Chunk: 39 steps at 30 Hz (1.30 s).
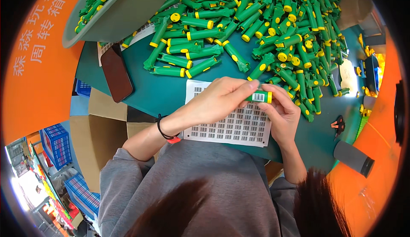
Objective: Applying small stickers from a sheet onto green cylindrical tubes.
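In front of my chest I hold a green plastic tube [267,96] with a yellow end cap and a white barcode sticker on its side. My left hand [224,98] is closed on its left part, the thumb along the top beside the sticker. Closed around the capped end is my right hand [282,114], with its fingers behind the tube and the thumb below. Beneath both hands lies a white sheet [226,130] with rows of barcode stickers, partly covered by my left forearm. Just beyond my hands spreads a large pile of similar green tubes [209,34].
A grey tub [124,19] with more tubes leans at the back left. A dark phone [116,73] lies at the table's left edge, above an open cardboard box [100,138]. To the right are a small black-and-orange clip [338,126] and a dark grey cylinder [353,158].
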Tool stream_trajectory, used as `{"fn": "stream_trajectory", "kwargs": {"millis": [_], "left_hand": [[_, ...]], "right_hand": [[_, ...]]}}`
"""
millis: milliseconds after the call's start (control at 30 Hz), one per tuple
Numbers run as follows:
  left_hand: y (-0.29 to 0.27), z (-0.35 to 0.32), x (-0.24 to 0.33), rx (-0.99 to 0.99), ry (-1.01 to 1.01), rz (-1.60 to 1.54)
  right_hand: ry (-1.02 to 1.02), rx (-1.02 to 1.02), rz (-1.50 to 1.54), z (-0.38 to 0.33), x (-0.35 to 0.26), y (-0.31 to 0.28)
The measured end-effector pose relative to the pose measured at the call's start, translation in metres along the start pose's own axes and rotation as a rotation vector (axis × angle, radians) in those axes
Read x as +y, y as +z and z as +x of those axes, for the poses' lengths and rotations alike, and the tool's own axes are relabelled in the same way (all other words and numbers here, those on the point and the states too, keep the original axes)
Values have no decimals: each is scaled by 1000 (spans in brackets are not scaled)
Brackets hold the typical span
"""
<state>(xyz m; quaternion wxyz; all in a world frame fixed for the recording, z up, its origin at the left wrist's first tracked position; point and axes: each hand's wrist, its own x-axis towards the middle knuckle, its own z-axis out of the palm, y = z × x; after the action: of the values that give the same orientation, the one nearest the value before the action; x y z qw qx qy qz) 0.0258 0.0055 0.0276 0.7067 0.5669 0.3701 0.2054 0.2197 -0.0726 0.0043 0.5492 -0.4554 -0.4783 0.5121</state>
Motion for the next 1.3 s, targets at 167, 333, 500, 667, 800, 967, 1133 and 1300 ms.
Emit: {"fn": "stream_trajectory", "kwargs": {"millis": [167, 333, 500, 667, 800, 967, 1133, 1300], "left_hand": [[-1, -6, 15, 52, 119, 201], [-2, -9, 30, 14, 138, 424], [-86, -32, 88, 901, 653, 803], [-235, -56, 138, 1383, 421, 1044], [-149, -16, 93, 1233, 858, 1182], [7, -8, -9, 222, 751, 785], [28, 20, -37, 307, 882, 818], [22, 22, -45, 291, 944, 820]], "right_hand": [[-87, -18, 6, 1, 2, -1], [-113, 34, -235, 3, 3, 5], [-474, -154, -1449, 10, 1, -28], [-544, -17, -1514, 28, -9, -60], [-316, -16, -1369, 7, -18, -42], [65, -45, -933, 1, -21, -32], [305, 139, -182, -6, -9, -32], [325, 129, -121, -7, -3, -36]]}}
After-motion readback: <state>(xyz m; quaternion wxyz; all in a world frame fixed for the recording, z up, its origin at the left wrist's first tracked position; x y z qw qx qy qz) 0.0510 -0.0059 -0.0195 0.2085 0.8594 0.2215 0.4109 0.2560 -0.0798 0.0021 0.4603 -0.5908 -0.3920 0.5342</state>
